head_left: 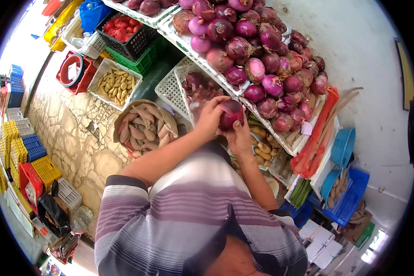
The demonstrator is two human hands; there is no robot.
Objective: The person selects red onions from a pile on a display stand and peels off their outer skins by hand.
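Note:
A single red onion [231,115] is held between both hands in front of the striped shirt. My left hand [210,117] curls its fingers over the onion's upper left side. From below and the right, my right hand [239,137] grips the same onion, its thumb against the skin. Just beyond the hands, many red onions [272,84] are heaped on a white crate [207,66]. Under that heap's edge, a smaller white basket [181,76] holds onion skins and a few darker onions [195,83].
A sack [119,120] of sweet potatoes stands left of the forearms, near a white basket [94,88] of small yellowish produce. Right of the heap lie red netting [312,156], blue bowls [344,146] and a blue crate [358,193]. Stacked crates [46,171] line the far left.

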